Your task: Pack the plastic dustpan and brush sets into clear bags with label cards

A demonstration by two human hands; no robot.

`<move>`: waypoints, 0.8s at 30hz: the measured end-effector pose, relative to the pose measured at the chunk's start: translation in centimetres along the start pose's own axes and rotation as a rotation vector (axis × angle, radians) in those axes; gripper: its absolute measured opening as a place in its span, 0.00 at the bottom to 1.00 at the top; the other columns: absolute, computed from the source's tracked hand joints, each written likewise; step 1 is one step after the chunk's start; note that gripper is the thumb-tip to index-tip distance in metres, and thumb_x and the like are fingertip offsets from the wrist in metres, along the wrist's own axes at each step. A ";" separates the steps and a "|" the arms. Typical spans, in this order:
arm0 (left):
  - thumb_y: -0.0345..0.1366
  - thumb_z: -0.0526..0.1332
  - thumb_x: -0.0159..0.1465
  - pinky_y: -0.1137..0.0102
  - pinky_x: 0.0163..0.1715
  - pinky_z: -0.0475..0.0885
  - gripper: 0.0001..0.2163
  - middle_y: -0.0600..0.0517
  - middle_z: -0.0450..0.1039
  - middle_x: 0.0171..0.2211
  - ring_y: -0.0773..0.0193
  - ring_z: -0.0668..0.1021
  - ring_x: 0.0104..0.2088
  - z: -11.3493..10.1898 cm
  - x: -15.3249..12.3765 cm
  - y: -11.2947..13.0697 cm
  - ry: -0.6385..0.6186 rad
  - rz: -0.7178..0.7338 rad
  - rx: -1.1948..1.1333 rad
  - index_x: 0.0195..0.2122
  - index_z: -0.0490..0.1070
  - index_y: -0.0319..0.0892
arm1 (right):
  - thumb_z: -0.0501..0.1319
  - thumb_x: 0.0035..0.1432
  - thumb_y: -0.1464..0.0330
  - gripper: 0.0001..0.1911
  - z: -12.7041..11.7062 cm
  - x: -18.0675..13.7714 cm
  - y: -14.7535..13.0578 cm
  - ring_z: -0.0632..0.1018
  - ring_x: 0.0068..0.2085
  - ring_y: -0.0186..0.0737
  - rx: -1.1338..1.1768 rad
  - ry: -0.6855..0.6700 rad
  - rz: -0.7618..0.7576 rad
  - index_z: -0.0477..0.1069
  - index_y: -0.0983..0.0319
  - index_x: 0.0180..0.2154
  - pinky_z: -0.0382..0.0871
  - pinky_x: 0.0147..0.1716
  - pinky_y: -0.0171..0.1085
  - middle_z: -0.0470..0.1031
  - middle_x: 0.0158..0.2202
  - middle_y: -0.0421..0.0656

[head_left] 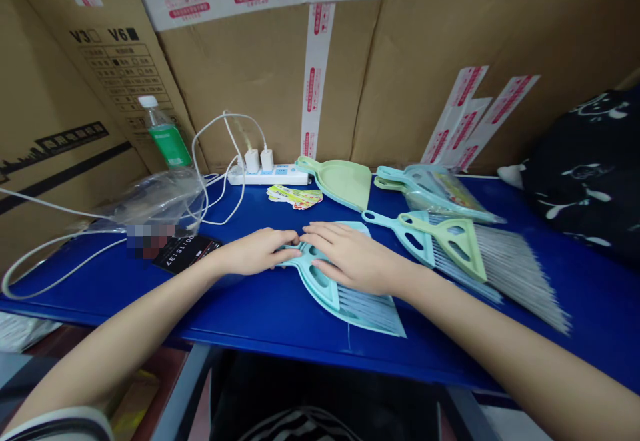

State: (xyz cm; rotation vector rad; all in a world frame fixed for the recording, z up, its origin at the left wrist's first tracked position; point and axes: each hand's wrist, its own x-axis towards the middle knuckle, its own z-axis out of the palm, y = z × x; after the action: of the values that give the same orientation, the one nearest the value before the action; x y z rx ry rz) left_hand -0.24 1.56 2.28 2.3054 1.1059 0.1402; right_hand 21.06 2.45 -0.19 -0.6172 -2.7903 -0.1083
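A light blue dustpan (pixel 314 289) lies on the blue table with a matching hand brush (pixel 327 286) nested in it, bristles pointing to the lower right. My left hand (pixel 257 251) is closed round the handle end of the pair, thumb and fingers pinching it. Over the brush head and the pan, my right hand (pixel 353 257) lies flat with its fingers stretched out, hiding part of both. Just to the right are a loose blue brush (pixel 407 235) and a green brush (pixel 453 244) with pale grey bristles. Behind them rests a green dustpan (pixel 347 182), stacked on a blue one.
A bagged blue dustpan set (pixel 437 191) lies at the back right. Colourful cards (pixel 295 197) sit before a white power strip (pixel 280 175). To the left are cables, a phone (pixel 185 254), clear plastic (pixel 155 204) and a bottle (pixel 169 141). Cardboard walls the back.
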 end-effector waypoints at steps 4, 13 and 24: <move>0.42 0.50 0.67 0.72 0.28 0.60 0.10 0.59 0.62 0.23 0.68 0.68 0.23 0.0 0.1 -0.1 0.000 -0.005 0.007 0.34 0.63 0.42 | 0.50 0.65 0.67 0.19 0.0 0.0 0.0 0.71 0.56 0.52 0.001 0.009 0.002 0.66 0.68 0.53 0.68 0.52 0.54 0.71 0.55 0.57; 0.41 0.49 0.68 0.72 0.28 0.59 0.10 0.59 0.61 0.22 0.68 0.67 0.23 0.0 0.0 0.1 0.010 -0.003 0.043 0.33 0.62 0.42 | 0.52 0.64 0.67 0.19 0.0 0.1 -0.1 0.71 0.56 0.53 0.004 0.001 0.001 0.66 0.70 0.53 0.67 0.53 0.54 0.71 0.55 0.58; 0.41 0.49 0.68 0.72 0.27 0.59 0.10 0.59 0.62 0.22 0.68 0.67 0.23 0.0 0.0 0.0 0.017 0.002 0.054 0.34 0.62 0.42 | 0.52 0.64 0.67 0.19 -0.1 0.0 0.0 0.71 0.57 0.52 0.012 0.001 0.010 0.66 0.68 0.53 0.67 0.53 0.53 0.71 0.55 0.57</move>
State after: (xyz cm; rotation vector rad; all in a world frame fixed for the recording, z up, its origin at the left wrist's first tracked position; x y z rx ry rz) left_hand -0.18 1.55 2.25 2.3567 1.1286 0.1320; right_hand 21.06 2.42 -0.13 -0.6279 -2.7845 -0.0895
